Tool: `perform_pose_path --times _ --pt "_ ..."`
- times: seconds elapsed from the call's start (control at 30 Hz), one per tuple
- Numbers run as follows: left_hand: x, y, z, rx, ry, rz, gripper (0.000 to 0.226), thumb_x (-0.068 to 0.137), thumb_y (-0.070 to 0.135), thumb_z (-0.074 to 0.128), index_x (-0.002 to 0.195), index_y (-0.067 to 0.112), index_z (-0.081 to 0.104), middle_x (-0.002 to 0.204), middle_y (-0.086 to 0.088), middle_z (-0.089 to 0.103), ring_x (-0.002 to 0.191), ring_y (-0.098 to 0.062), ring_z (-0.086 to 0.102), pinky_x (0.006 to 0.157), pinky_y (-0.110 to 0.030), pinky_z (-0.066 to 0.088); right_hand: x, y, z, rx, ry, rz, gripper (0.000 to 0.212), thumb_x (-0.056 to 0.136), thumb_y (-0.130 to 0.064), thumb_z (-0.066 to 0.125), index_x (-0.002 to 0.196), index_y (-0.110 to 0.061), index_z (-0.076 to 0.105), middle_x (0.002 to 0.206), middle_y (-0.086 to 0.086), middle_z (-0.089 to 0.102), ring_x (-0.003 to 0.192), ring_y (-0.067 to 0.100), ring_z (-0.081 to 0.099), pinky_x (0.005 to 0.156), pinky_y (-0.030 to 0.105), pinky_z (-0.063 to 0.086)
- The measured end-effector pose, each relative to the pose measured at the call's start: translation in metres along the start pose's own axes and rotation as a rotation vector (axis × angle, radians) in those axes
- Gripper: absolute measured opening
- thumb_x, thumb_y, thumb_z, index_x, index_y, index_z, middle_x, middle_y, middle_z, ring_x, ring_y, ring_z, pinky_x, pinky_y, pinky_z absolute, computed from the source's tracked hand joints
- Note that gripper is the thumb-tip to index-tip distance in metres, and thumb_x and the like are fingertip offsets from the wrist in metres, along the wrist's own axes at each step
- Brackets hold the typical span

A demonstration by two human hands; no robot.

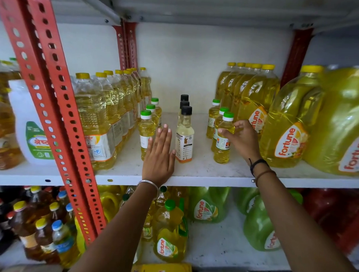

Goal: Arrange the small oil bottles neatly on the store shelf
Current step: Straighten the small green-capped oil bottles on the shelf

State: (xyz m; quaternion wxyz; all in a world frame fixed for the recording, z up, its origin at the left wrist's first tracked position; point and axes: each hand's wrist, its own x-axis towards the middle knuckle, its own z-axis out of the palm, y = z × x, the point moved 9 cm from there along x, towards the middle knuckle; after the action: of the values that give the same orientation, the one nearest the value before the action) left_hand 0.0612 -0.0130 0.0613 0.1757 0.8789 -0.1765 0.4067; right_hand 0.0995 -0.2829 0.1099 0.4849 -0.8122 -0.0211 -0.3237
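Note:
Three rows of small oil bottles stand on the white shelf (pixel 203 174). The left row has green-capped yellow bottles, its front bottle (pixel 146 130) partly behind my left hand (pixel 159 157). That hand is flat and open between the left row and the middle row of black-capped bottles, its thumb beside the front black-capped bottle (pixel 184 136). My right hand (pixel 242 138) grips the shoulder of the front green-capped bottle (pixel 223 142) of the right row, which stands upright on the shelf. Two more green-capped bottles stand behind it.
Tall yellow-capped oil bottles (pixel 101 120) line the left side, and big Fortune jugs (pixel 286 128) crowd the right. A red perforated upright (pixel 52 101) crosses the left. The shelf below holds green jugs (pixel 208 205) and dark bottles (pixel 37 222).

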Motion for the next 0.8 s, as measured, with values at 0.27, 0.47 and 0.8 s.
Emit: perform_pose_path --times 0.27,0.47,0.8 --pt "0.0 0.001 -0.003 -0.006 0.01 -0.002 0.059 0.099 0.03 0.027 0.152 0.01 0.013 0.16 -0.004 0.007 0.148 -0.018 0.003 0.119 -0.041 0.005 -0.004 -0.002 0.008 -0.04 -0.095 -0.067 0.059 0.072 -0.047 0.075 0.119 -0.02 0.053 0.107 -0.007 0.055 0.096 0.014 0.055 0.074 0.027 0.046" --pt "-0.001 0.002 -0.004 -0.013 0.011 -0.007 0.059 0.099 0.031 0.026 0.152 0.01 0.014 0.16 -0.004 0.007 0.148 -0.017 0.003 0.119 -0.039 0.005 -0.013 -0.008 0.007 0.04 -0.099 -0.106 0.043 0.073 -0.037 0.076 0.111 -0.024 0.058 0.103 -0.001 0.07 0.089 0.013 0.068 0.071 0.023 0.055" --pt "-0.001 0.001 -0.003 0.001 -0.006 -0.006 0.059 0.1 0.032 0.024 0.153 0.008 0.016 0.16 -0.006 0.008 0.148 -0.018 0.003 0.119 -0.042 0.007 -0.042 -0.024 -0.015 0.026 -0.006 -0.139 0.041 0.071 -0.034 0.079 0.104 -0.022 0.059 0.096 -0.003 0.069 0.082 0.011 0.068 0.066 0.02 0.054"
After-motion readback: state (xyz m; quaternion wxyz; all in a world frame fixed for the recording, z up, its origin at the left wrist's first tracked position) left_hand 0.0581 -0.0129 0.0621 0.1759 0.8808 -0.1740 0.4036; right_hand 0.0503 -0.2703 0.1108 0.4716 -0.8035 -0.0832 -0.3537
